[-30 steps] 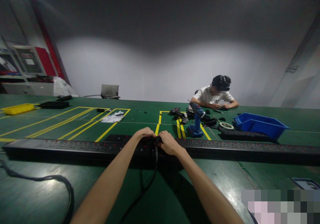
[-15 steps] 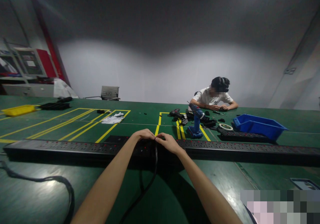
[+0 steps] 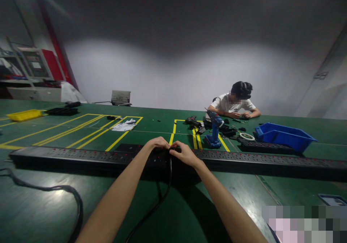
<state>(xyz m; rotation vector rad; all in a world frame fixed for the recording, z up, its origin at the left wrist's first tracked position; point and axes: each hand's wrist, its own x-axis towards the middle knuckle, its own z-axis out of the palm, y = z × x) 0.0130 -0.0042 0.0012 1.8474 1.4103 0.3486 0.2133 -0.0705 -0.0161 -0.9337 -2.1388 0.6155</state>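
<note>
Nearest, a black cable point(image 3: 158, 203) runs up across the green counter point(image 3: 189, 214) to its plug point(image 3: 171, 150), which sits at the middle of the long black power strip point(image 3: 81, 157). Both hands meet on that plug: the left hand point(image 3: 158, 143) rests curled on the strip just left of it, while the right hand point(image 3: 185, 152) pinches it with thumb and fingertips closed. To do this well, I judge the left hand should brace the strip flat while the right keeps the plug square to its socket and pushes straight. Beyond the strip stand a blue drill point(image 3: 214, 129), a tape roll point(image 3: 247, 136) and a blue bin point(image 3: 284, 136). Farther off, another person point(image 3: 234, 104) works at the counter. No writing is readable.
</note>
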